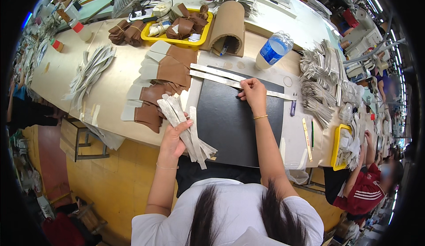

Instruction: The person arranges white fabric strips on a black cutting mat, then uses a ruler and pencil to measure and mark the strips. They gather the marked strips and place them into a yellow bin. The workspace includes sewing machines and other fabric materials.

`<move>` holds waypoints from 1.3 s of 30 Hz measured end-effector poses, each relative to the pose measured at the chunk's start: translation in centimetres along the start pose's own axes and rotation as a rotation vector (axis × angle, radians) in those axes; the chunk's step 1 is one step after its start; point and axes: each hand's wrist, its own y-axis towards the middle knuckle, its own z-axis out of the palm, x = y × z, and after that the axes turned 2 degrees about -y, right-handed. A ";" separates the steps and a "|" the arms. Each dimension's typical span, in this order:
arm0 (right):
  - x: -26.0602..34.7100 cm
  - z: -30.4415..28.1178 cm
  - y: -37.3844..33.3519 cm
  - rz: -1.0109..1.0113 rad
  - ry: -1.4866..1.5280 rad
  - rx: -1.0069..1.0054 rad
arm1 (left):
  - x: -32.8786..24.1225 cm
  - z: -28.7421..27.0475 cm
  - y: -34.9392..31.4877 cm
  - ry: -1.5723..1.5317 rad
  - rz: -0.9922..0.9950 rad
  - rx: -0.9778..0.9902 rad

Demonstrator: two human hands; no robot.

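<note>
My left hand (174, 140) is closed around a loose bundle of pale strips (186, 133), held at the near left of a black mat (239, 122). Two long white strips lie slantwise across the mat's far edge. Over them is my right hand (254, 96), with thumb and fingers pinched on the nearer white strip (276, 94). The farther strip (217, 71) runs beside it, and its right end is hidden by my fingers. Fanned brown leather pieces (175, 67) with pale ends lie left of the mat.
A clear bottle (274, 50) with a blue label and a brown half-round form (228, 27) stand behind the mat. Nearby are a yellow tray (195, 42) of brown pieces and strip piles (321, 69). A person in a red shirt (365, 188) works at the right.
</note>
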 end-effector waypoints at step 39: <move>-1.1 -3.4 -3.6 0.025 0.045 0.151 | 0.2 0.8 -1.5 0.176 -0.215 0.203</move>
